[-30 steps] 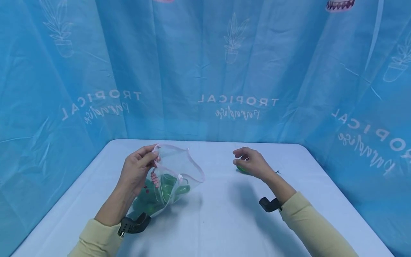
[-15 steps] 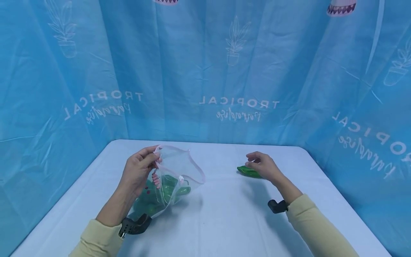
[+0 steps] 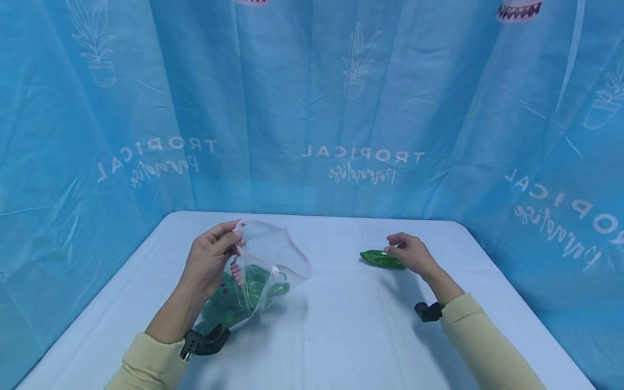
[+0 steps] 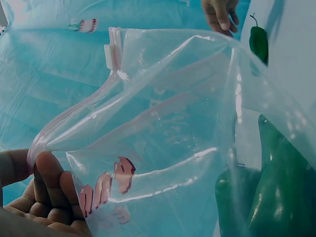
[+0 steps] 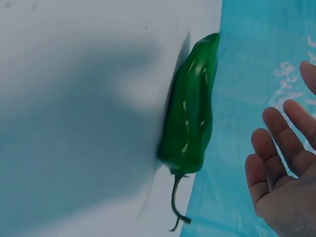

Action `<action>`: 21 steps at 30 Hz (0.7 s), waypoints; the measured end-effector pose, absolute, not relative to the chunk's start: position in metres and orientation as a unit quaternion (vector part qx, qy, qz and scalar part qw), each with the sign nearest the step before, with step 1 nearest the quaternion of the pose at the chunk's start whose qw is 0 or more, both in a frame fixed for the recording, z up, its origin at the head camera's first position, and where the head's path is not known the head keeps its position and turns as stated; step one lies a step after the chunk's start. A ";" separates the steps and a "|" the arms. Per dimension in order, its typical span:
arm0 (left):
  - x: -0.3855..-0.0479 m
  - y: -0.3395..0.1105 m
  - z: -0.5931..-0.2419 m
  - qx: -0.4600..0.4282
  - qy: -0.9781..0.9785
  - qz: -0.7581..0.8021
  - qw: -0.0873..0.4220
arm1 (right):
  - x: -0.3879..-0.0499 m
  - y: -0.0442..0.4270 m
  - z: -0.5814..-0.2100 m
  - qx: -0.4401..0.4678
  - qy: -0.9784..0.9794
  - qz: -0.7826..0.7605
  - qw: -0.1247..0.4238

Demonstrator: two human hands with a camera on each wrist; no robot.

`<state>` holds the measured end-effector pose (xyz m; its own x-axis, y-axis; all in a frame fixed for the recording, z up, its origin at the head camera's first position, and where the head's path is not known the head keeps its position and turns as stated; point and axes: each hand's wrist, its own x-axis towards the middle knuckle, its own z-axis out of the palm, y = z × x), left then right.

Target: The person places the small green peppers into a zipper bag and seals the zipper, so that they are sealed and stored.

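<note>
My left hand [image 3: 207, 260] pinches the pink-edged rim of a clear zip bag [image 3: 273, 244] between thumb and fingers, and the mouth of the bag gapes toward the right. Inside the bag lie several green peppers [image 4: 281, 182], seen through the plastic in the left wrist view. A single long green pepper [image 5: 190, 108] with a thin curved stem lies on the table to the right. Just above it hovers my right hand [image 3: 411, 254], its fingers loosely bent and apart from the pepper in the right wrist view [image 5: 286, 168].
The white table [image 3: 331, 325] has rounded far corners. Blue curtains [image 3: 292, 108] with printed lettering stand behind it and along both sides. A black wrist camera [image 3: 207, 340] is strapped on each arm.
My right hand has moved to the right along the lone pepper, uncovering more of it in the head view. The left hand and bag have stayed nearly still.
</note>
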<state>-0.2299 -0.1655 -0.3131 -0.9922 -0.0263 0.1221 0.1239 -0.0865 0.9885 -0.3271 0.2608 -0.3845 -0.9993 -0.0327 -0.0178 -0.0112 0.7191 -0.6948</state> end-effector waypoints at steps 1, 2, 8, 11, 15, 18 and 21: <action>-0.230 -0.165 -0.313 -0.037 -0.674 -0.736 0.051 | -0.328 0.262 -0.385 -0.008 0.928 -0.373 0.014; -0.230 -0.165 -0.313 -0.037 -0.673 -0.737 0.051 | -0.328 0.263 -0.387 -0.001 0.928 -0.372 0.015; -0.230 -0.166 -0.314 -0.039 -0.671 -0.739 0.053 | -0.333 0.269 -0.393 0.022 0.932 -0.362 0.024; -0.231 -0.166 -0.314 -0.044 -0.672 -0.737 0.057 | -0.335 0.273 -0.396 0.026 0.933 -0.359 0.028; -0.231 -0.165 -0.313 -0.046 -0.674 -0.735 0.061 | -0.339 0.277 -0.400 0.035 0.934 -0.354 0.037; -0.231 -0.165 -0.313 -0.043 -0.675 -0.734 0.059 | -0.342 0.280 -0.404 0.040 0.936 -0.347 0.045; -0.230 -0.166 -0.314 -0.043 -0.676 -0.733 0.057 | -0.343 0.281 -0.408 0.041 0.940 -0.336 0.045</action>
